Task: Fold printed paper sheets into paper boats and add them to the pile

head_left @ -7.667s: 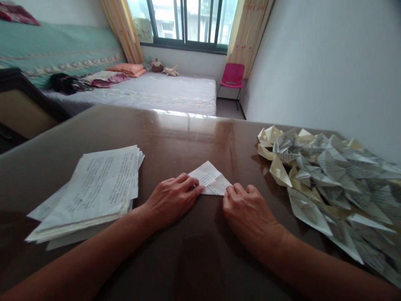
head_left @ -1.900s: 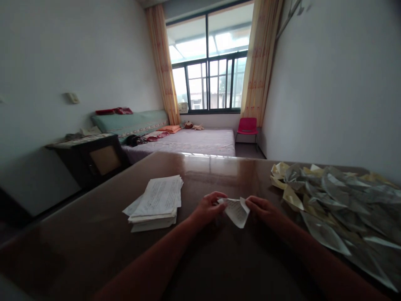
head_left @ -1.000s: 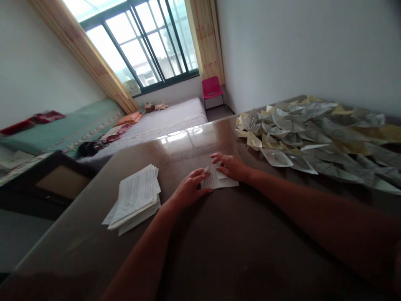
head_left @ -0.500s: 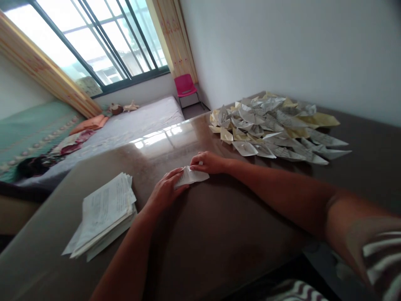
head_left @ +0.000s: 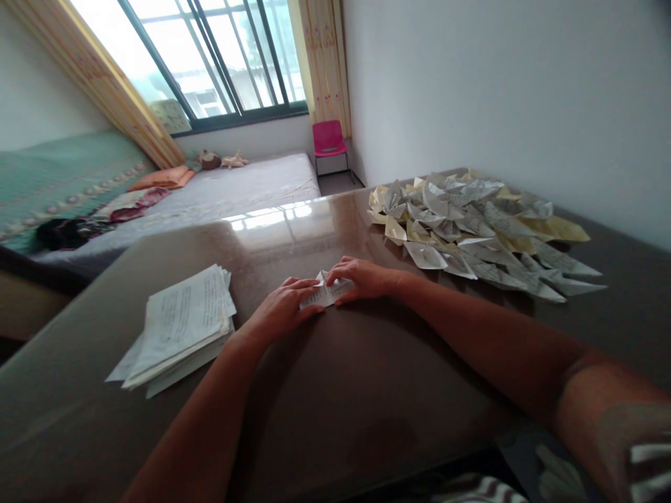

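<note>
A small folded sheet of printed paper (head_left: 321, 297) lies on the brown table between my two hands. My left hand (head_left: 283, 306) grips its left side, fingers on top and thumb along the near edge. Over the right side, my right hand (head_left: 363, 278) is closed with its fingertips on the paper near the central fold and its thumb at the near edge. A small peak of paper stands up between the hands. The fingers hide much of both ends of the sheet.
To the left is a stack of printed sheets (head_left: 181, 318). Many folded paper boats (head_left: 472, 216), white and yellowish, are heaped at the right by the wall. Beyond the glossy table (head_left: 335, 391) are a bed (head_left: 262, 181) and a pink chair (head_left: 330, 140).
My right hand has come down over the paper's right part, its thumb now at the near edge. My left hand keeps its hold. The camera view has tilted and shifted slightly.
</note>
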Action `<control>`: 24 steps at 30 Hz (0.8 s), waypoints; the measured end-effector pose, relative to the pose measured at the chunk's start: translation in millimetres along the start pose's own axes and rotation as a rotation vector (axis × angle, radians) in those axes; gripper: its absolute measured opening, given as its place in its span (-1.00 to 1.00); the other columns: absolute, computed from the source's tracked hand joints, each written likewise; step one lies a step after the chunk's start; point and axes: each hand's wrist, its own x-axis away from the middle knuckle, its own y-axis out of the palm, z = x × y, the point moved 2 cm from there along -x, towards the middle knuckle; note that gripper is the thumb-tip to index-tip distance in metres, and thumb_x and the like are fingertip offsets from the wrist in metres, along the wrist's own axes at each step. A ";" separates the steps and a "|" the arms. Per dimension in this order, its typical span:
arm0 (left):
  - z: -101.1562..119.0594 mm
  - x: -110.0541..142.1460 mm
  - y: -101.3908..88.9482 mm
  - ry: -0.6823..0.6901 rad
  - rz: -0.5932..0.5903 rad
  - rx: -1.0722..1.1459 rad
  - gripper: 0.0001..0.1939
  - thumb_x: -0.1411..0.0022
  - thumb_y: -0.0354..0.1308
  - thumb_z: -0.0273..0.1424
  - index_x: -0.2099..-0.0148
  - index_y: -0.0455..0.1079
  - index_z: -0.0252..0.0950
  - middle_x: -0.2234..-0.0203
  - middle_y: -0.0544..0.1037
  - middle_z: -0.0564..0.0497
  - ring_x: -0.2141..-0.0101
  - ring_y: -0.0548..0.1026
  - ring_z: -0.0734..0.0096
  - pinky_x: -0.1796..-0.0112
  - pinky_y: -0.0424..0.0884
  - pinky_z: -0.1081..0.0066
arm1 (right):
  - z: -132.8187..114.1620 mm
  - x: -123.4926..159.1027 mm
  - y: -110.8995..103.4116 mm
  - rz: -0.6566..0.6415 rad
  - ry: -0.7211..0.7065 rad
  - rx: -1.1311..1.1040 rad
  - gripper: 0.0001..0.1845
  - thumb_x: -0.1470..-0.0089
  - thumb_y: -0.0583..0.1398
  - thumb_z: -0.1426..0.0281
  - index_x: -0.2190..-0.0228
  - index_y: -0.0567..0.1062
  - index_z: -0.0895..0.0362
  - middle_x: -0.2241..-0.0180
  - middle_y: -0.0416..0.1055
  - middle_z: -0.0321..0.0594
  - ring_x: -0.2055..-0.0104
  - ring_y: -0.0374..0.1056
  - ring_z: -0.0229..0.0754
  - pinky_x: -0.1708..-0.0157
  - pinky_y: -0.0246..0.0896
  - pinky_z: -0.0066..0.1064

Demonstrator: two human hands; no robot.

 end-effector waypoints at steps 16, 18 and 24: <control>4.3 6.3 -3.6 -0.049 0.057 -0.091 -0.50 -0.25 0.09 -0.15 -0.15 0.31 -0.29 -0.10 0.41 -0.10 -0.04 0.39 0.20 -0.05 0.29 0.30 | -12.7 0.0 2.1 0.009 -0.042 0.176 -0.47 0.01 0.28 0.29 -0.02 0.41 0.15 0.05 0.46 -0.07 0.02 0.32 -0.01 0.02 0.26 -0.16; 6.5 6.7 -5.8 -0.023 0.048 -0.087 -0.55 -0.25 0.10 -0.16 -0.11 0.35 -0.26 -0.07 0.44 -0.06 -0.02 0.39 0.22 -0.04 0.28 0.32 | -10.5 -0.1 3.3 0.007 -0.040 0.159 -0.47 0.01 0.28 0.29 -0.02 0.41 0.13 0.05 0.46 -0.07 0.02 0.32 -0.01 0.03 0.27 -0.16; 8.4 7.5 -8.1 -0.023 0.043 -0.093 -0.60 -0.28 0.06 -0.17 -0.08 0.38 -0.23 -0.02 0.49 -0.01 0.02 0.39 0.25 0.06 0.32 0.38 | -5.9 0.6 1.5 -0.028 -0.051 0.067 -0.51 -0.02 0.25 0.34 -0.02 0.41 0.09 0.04 0.46 -0.11 0.00 0.32 -0.06 0.00 0.27 -0.19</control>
